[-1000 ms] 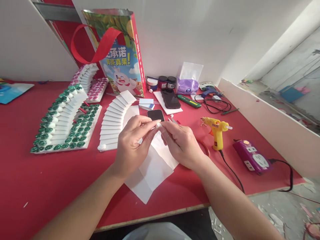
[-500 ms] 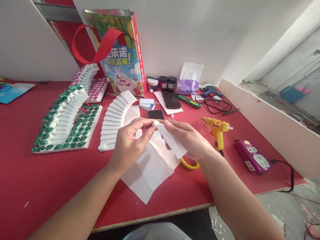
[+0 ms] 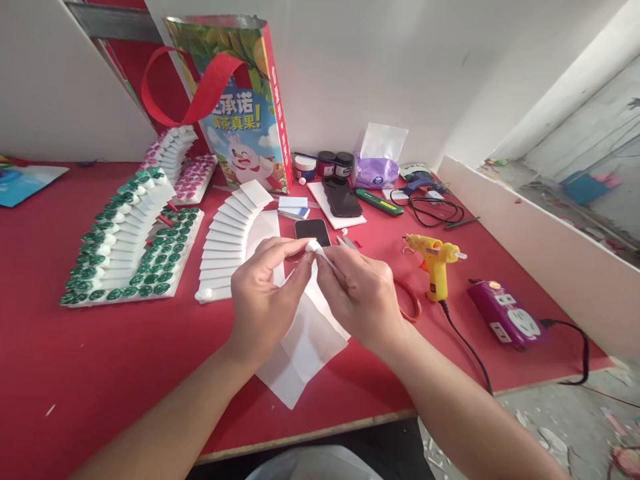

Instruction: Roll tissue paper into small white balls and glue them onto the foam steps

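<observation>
Left hand (image 3: 263, 293) and right hand (image 3: 364, 287) narrowly pinch a white paper bud (image 3: 313, 246), apparently part-rolled, above paper sheets (image 3: 313, 340) at near centre, while the white stepped model (image 3: 225, 245) at left bears a single finished rosette (image 3: 203, 294).

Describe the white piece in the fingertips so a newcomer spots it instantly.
Find the red tabletop; over its white sheets, the left hand and right hand meet. Pinched between them is a small white piece. Unlike the white lump on the near end of the stepped white strip, it is held in the air.
</observation>
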Motion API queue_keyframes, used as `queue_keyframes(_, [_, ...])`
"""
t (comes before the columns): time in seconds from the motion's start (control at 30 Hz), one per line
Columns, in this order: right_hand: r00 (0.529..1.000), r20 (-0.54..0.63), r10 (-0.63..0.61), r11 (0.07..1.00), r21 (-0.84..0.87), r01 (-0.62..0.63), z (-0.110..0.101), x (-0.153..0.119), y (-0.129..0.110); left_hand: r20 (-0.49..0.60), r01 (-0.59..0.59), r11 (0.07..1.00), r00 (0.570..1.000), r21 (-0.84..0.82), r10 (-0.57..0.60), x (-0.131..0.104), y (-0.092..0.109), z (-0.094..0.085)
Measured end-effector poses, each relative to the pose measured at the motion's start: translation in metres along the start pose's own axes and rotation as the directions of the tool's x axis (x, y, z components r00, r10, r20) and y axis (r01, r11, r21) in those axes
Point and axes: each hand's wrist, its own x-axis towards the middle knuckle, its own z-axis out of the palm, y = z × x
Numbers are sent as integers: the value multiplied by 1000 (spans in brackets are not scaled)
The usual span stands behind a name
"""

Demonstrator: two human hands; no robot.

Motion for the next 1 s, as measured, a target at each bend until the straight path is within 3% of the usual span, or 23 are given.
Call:
queue_keyframes(0.1, [997, -6, -73, 996, -56, 73, -1, 0, -2, -30, -209, 975, 977, 83, 212, -3, -2, 3])
queue_keyframes(0.17, [998, -13, -69, 995, -66, 68, -4, 0, -1, -2, -256, 962, 966, 99, 257, -2, -3, 2])
queue_keyframes(0.23, [997, -13, -75, 996, -54, 74, -8, 1, 1, 69, -201, 978, 978, 51, 197, 0, -2, -1])
queue_keyframes(0.4, [993, 103, -65, 997, -25, 68, -15, 4, 5, 196, 114, 989, 976, -89, -95, 9, 2, -12])
queue_keyframes(0.43, [991, 130, -13, 1000, 15, 11, -16, 5, 5, 191, 133, 987, 975, -95, -113, 10, 3, -13])
queue_keyframes(0.5, [960, 207, 190, 951, 203, -232, -18, 10, 6, 162, 128, 988, 980, -87, -113, 11, 4, -13])
queue_keyframes(0.53, [908, 285, 308, 855, 335, -395, -19, 12, 6, 152, 120, 990, 983, -78, -107, 11, 5, -13])
queue_keyframes(0.57, [828, 398, 395, 701, 453, -552, -20, 15, 7, 149, 116, 991, 983, -70, -104, 11, 5, -13])
queue_keyframes(0.63, [662, 636, 396, 336, 571, -749, -23, 20, 10, 151, 117, 992, 983, -48, -109, 10, 5, -12])
queue_keyframes(0.67, [609, 720, 335, 196, 578, -792, -24, 22, 11, 155, 123, 991, 981, -43, -115, 9, 5, -12])
queue_keyframes(0.7, [577, 771, 269, 101, 573, -813, -25, 23, 13, 164, 139, 989, 978, -49, -129, 9, 5, -11])
queue_keyframes(0.77, [570, 799, 194, 3, 580, -814, -26, 24, 14, 193, 181, 981, 968, -75, -164, 8, 4, -11])
queue_keyframes(0.83, [590, 784, 196, -25, 605, -796, -25, 24, 14, 190, 196, 977, 966, -82, -178, 8, 3, -11])
queue_keyframes(0.9, [615, 755, 228, 18, 628, -778, -24, 22, 14, 151, 182, 981, 974, -63, -171, 8, 2, -11])
queue_keyframes(0.93, [630, 736, 247, 76, 633, -770, -24, 22, 14, 132, 177, 983, 977, -57, -168, 9, 2, -11])
queue_keyframes(1.0, [680, 672, 292, 280, 620, -733, -23, 20, 13, 119, 191, 979, 976, -71, -182, 9, 2, -11])
